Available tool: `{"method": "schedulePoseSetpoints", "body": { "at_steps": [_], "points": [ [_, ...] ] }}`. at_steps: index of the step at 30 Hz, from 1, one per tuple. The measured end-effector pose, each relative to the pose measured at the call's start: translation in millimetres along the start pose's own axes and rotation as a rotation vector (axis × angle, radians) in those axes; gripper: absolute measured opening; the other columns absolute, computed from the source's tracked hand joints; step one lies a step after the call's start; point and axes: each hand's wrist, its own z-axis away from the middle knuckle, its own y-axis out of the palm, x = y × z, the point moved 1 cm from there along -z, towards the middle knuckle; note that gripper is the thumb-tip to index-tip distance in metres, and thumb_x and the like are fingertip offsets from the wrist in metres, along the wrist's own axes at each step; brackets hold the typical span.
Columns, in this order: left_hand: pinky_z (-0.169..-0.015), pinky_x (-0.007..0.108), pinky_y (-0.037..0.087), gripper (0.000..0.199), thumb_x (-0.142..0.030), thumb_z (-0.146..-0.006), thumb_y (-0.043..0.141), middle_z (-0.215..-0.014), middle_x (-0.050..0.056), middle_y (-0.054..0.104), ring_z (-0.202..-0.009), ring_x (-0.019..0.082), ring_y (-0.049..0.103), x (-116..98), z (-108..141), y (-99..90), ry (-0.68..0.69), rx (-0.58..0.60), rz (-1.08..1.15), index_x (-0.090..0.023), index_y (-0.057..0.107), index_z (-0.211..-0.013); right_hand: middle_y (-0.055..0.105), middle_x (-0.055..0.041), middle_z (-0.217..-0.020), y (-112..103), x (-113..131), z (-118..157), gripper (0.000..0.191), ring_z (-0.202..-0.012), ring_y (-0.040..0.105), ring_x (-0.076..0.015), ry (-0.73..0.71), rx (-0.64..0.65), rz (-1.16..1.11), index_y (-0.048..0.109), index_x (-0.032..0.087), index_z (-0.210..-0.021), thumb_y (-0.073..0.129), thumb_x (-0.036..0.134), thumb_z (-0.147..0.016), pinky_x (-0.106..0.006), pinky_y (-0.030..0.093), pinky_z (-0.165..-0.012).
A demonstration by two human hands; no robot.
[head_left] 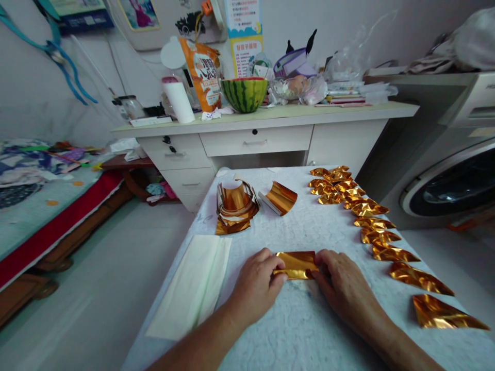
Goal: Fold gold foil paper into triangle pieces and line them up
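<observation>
A sheet of gold foil paper (296,263) lies on the cloth-covered table between my hands, its near edge folded up in a narrow strip. My left hand (258,278) pinches the left end of that fold, thumb below and fingers on top. At the right end, my right hand (340,281) grips the sheet the same way. Beyond them stand a curled stack of gold foil sheets (235,203) and a separate curved bundle of foil (281,198). Along the right side run several folded gold foil pieces (381,252), with the nearest one (444,313) close to the table edge.
A pale stack of thin paper (189,283) lies left of my hands on the table (247,340). Behind stands a white desk (255,139) bearing half a watermelon (244,95) and an orange pouch (203,74). A washing machine (460,154) is at right, a bed (58,216) at left.
</observation>
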Motion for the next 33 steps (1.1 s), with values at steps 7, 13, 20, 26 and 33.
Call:
{"method": "schedulePoseSetpoints", "body": {
  "at_steps": [7,13,20,26,33],
  "points": [
    [-0.075,0.027,0.041,0.007,-0.019,-0.084,0.057,-0.087,0.001,0.056,-0.086,0.017,0.055,-0.2,-1.9,2.5,-0.029,0.003,-0.055,-0.019,0.057,-0.077,0.063,-0.0053,-0.082,-1.5,2.5,-1.8,0.01,-0.076,0.055,-0.0222,-0.005,0.052,0.0,0.058,0.021,-0.084,0.05,0.02,-0.088,-0.034,0.037,-0.071],
    [-0.074,0.028,0.04,0.014,-0.019,-0.088,0.052,-0.084,0.001,0.057,-0.083,0.017,0.055,-3.1,-4.1,6.1,-0.037,-0.026,-0.122,-0.019,0.057,-0.075,0.062,-0.0041,-0.079,1.9,0.2,-2.8,0.006,-0.074,0.055,-0.0219,0.029,0.046,0.0,0.056,0.021,-0.078,0.054,0.018,-0.084,-0.034,0.037,-0.069],
    [-0.073,0.03,0.039,0.012,-0.019,-0.086,0.053,-0.084,0.002,0.057,-0.082,0.018,0.054,-8.7,-2.4,7.5,-0.084,-0.032,-0.224,-0.019,0.056,-0.074,0.061,-0.0042,-0.079,3.3,-1.0,-2.4,0.005,-0.073,0.055,-0.0216,0.029,0.045,-0.01,0.055,0.02,-0.08,0.053,0.02,-0.086,-0.033,0.037,-0.069],
    [-0.075,0.031,0.039,0.007,-0.018,-0.084,0.054,-0.086,0.003,0.057,-0.084,0.019,0.054,-8.9,-2.4,9.9,-0.103,-0.043,-0.248,-0.019,0.055,-0.077,0.061,-0.0039,-0.08,4.3,-1.5,-1.2,0.004,-0.073,0.053,-0.0206,0.001,0.017,-0.006,0.056,0.021,-0.084,0.053,0.02,-0.086,-0.032,0.036,-0.068],
    [-0.074,0.032,0.038,0.008,-0.018,-0.085,0.053,-0.086,0.003,0.056,-0.083,0.019,0.053,-6.5,-1.5,11.8,-0.083,-0.054,-0.269,-0.019,0.054,-0.076,0.061,-0.0038,-0.088,2.4,9.3,0.5,0.016,-0.08,0.051,-0.0209,-0.147,0.076,0.054,0.065,0.025,-0.086,0.053,0.014,-0.09,-0.032,0.033,-0.07]
  ]
}}
